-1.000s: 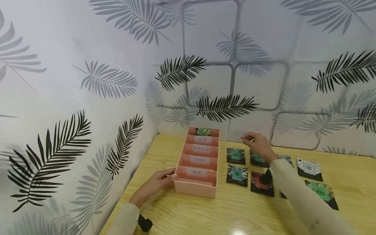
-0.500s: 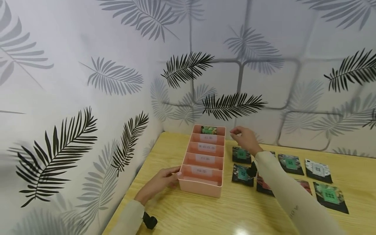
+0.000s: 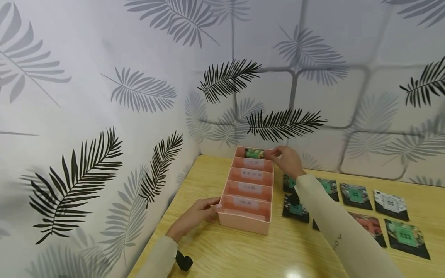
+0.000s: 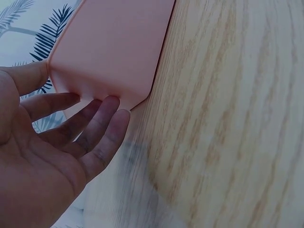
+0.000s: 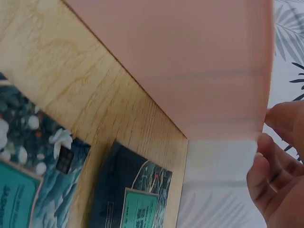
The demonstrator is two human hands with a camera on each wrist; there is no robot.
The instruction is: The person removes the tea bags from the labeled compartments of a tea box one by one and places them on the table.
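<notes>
A pink divided box (image 3: 244, 224) stands on the table, with paper labels on its dividers. My left hand (image 3: 194, 216) holds its near left corner. In the left wrist view the thumb of that hand (image 4: 57, 147) is at the rim and fingertips touch the outer wall. At the far right corner my right hand (image 3: 289, 161) pinches the rim of the box, thumb against fingers, as the right wrist view of the hand (image 5: 280, 166) shows. A green-labelled tea packet (image 3: 254, 153) lies in the farthest compartment; the other compartments show only pink walls and labels.
Right of the box, several tea packets lie in two rows, among them a white-topped one (image 3: 391, 204), a green one (image 3: 407, 237) and a red one (image 3: 370, 227). My right forearm hides some. A patterned wall (image 3: 313, 150) rises behind the table.
My right hand has moved left from above the packets to the box's far right corner and now pinches its rim. My left hand keeps its hold. The head view has shifted slightly.
</notes>
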